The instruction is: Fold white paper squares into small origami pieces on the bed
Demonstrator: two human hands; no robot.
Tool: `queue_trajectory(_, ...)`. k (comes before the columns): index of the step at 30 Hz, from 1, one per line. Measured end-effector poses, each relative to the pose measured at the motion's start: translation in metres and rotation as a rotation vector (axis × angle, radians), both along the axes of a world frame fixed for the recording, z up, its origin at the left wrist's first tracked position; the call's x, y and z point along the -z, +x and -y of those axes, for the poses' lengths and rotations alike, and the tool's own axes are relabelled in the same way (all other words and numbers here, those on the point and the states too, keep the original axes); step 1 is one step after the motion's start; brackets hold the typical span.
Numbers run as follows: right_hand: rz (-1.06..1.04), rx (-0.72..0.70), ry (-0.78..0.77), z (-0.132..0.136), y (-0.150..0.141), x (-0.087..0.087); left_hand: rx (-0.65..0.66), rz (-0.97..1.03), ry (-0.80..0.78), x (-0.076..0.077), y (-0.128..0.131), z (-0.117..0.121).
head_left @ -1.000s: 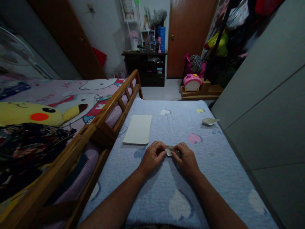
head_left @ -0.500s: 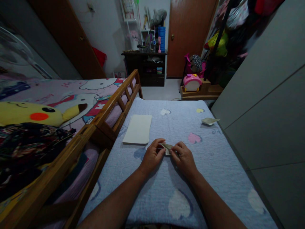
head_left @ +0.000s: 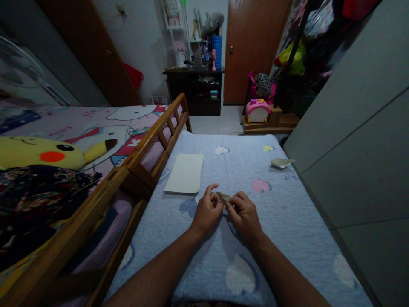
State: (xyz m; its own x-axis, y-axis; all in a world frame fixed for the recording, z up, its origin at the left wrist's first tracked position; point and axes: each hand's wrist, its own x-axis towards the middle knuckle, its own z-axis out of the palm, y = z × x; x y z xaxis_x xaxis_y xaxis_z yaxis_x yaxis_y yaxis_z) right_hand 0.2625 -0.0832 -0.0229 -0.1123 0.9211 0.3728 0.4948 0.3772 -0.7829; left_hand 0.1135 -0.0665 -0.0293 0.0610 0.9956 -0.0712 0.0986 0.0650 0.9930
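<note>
A small piece of folded paper [head_left: 223, 196] is pinched between my two hands, just above the blue heart-patterned bedspread [head_left: 207, 264]. My left hand [head_left: 207, 209] grips its left side with thumb and fingers, the index finger raised off it. On the right side, my right hand [head_left: 244, 212] holds the paper between thumb and fingertips. The fingers cover much of it, so its full shape is hidden. Left of my hands lies a stack of plain off-white paper sheets [head_left: 185, 174]. Another folded paper piece [head_left: 281, 163] rests near the right edge of the bedspread.
A wooden bed rail [head_left: 153, 145] runs along the left, with a yellow plush toy [head_left: 41, 151] and dark clothes [head_left: 41, 200] beyond it. Pale cabinet doors [head_left: 358, 162] border the right side. A dark shelf unit [head_left: 179, 89] and a pink toy case [head_left: 258, 111] stand past the far edge.
My left hand has shifted slightly right and its index finger has lifted. The folded paper looks narrower between my fingers, and my right hand has moved a little left.
</note>
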Motion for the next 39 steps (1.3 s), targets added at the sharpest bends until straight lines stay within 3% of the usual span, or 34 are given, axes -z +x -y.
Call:
queue_trajectory(5, -0.012, -0.101, -0.015, 0.001, 0.000, -0.002, -0.086, -0.010, 0.030, -0.004, 0.001, -0.003)
queue_trajectory(9, -0.138, -0.177, -0.119, 0.002, 0.000, -0.004, -0.035, -0.038, 0.048, -0.008, -0.002, -0.006)
queue_trajectory(13, -0.484, -0.096, -0.358, 0.002, 0.000, -0.001, -0.006, -0.021, 0.019, -0.010, -0.002, -0.006)
queue_trajectory(15, -0.553, -0.044, -0.422, 0.000, 0.002, 0.001, -0.001, -0.025, 0.013, -0.010, -0.002, -0.005)
queue_trajectory(23, -0.333, -0.125, -0.392, -0.006, 0.007, -0.004, 0.034, -0.092, 0.038, -0.010, -0.003, -0.005)
queue_trajectory(28, -0.300, -0.172, -0.384, -0.007, 0.005, -0.004, 0.068, -0.181, 0.030, -0.007, -0.005, -0.004)
queue_trajectory(39, -0.268, -0.154, -0.444, -0.009, 0.004, -0.004, 0.155, -0.111, 0.049, -0.010, -0.005, 0.000)
